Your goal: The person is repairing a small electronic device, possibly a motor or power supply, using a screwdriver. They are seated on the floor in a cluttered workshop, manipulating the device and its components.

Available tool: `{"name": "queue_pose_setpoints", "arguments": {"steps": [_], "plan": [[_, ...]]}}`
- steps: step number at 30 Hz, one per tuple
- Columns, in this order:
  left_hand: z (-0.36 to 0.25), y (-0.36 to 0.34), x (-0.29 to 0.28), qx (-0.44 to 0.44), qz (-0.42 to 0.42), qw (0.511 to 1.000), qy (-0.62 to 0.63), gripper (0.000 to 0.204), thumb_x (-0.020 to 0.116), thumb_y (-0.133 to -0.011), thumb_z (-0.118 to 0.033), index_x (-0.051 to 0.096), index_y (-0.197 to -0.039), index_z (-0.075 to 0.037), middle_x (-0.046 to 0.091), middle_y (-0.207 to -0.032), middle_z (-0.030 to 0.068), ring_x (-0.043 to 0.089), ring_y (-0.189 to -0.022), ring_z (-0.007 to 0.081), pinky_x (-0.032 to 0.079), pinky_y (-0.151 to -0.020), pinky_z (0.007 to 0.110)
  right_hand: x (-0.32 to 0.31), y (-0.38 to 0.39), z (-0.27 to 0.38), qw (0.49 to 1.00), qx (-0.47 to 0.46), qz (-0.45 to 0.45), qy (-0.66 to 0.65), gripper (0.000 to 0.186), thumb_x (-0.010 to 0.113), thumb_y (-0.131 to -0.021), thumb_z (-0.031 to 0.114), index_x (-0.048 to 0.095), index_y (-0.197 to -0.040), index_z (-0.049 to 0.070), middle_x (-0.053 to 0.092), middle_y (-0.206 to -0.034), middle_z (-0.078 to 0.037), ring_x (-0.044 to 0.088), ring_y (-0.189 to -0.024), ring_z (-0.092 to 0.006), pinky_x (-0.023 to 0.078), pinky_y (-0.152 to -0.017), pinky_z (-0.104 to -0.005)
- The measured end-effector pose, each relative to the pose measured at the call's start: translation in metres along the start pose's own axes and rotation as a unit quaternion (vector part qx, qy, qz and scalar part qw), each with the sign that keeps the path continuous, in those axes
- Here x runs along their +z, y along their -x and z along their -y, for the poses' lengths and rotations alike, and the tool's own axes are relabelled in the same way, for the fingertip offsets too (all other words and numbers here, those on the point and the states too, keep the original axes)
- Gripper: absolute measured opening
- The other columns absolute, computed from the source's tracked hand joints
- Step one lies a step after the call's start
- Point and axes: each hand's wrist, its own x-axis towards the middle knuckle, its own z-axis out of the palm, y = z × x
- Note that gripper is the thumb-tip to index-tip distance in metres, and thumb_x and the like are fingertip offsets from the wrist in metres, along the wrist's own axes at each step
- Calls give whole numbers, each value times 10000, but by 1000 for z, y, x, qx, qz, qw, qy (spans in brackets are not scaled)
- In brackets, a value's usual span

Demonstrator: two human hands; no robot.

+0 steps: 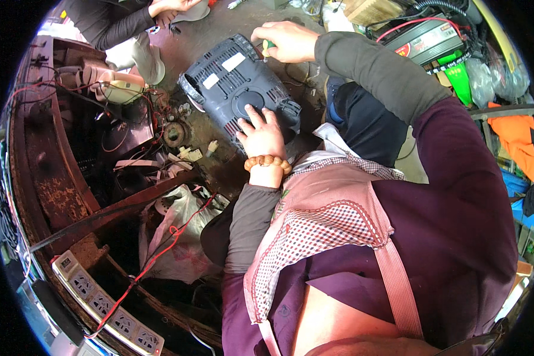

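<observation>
Socket strip (pixel 108 305) at lower left, then a white plastic bag (pixel 183 234), then a black vented plastic housing (pixel 238 86) on the floor (pixel 199 38). Left hand (pixel 262 136), beaded bracelet (pixel 267 162) at the wrist, flat on the housing with fingers spread; farther right, a green-handled screwdriver (pixel 267 45) beside the housing's upper right edge, gripped in the right hand (pixel 292 41), well apart from the left. Orange cloth (pixel 512 142) at far right.

Boxy slotted plastic housing (pixel 258 80) is black, its rectangular labels (pixel 233 62) white. Slim tool handle (pixel 269 43) shows green and pale yellow. Cloth apron (pixel 329 228): pink with dark-red-white check. Round-bead bracelet (pixel 267 162): tan. Long-sleeved fabric top (pixel 460 169): purple.
</observation>
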Motion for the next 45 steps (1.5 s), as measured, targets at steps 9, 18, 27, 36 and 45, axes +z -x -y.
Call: {"name": "queue_pose_setpoints", "arguments": {"steps": [9, 18, 27, 36, 45], "plan": [[-4, -1, -6, -14, 29, 999, -18, 554, 538, -1057, -192, 456, -1600, -124, 299, -1732, 274, 451, -1484, 539, 449, -1156, 648, 7, -6, 9, 997, 41, -23, 66, 409, 607, -1062, 350, 598, -1406, 128, 711, -1222, -217, 687, -1146, -426, 540, -969, -515], [-1, 1, 14, -9, -62, 998, 1, 464, 547, -1056, -213, 544, -1503, -92, 390, -1680, 278, 517, -1407, 555, 482, -1072, 710, -8, -15, 19, 991, 73, 38, 102, 433, 625, -1034, 354, 603, -1386, 102, 705, -1226, -238, 695, -1137, -428, 549, -969, -525], [-4, 0, -5, -17, 2, 1000, -6, 501, 523, -1071, -206, 483, -1561, -108, 319, -1720, 278, 478, -1458, 546, 474, -1120, 676, -3, -12, 11, 991, 67, 25, 112, 513, 665, -1026, 360, 556, -1461, 109, 668, -1306, -248, 682, -1185, -428, 552, -993, -511], [-3, 0, 11, -8, -88, 996, 10, 425, 565, -1047, -200, 568, -1452, -73, 421, -1651, 300, 549, -1365, 576, 496, -1037, 736, -7, -17, 23, 982, 134, 60, 115, 432, 672, -1011, 286, 586, -1384, 84, 697, -1214, -231, 681, -1159, -422, 543, -993, -508], [-3, 0, 16, -7, -105, 994, 3, 413, 570, -1043, -203, 576, -1435, -72, 436, -1638, 302, 560, -1352, 574, 503, -1030, 733, -7, -18, 24, 975, 162, 73, 136, 400, 645, -1022, 257, 597, -1377, 78, 700, -1211, -235, 686, -1135, -427, 544, -983, -524]]}}
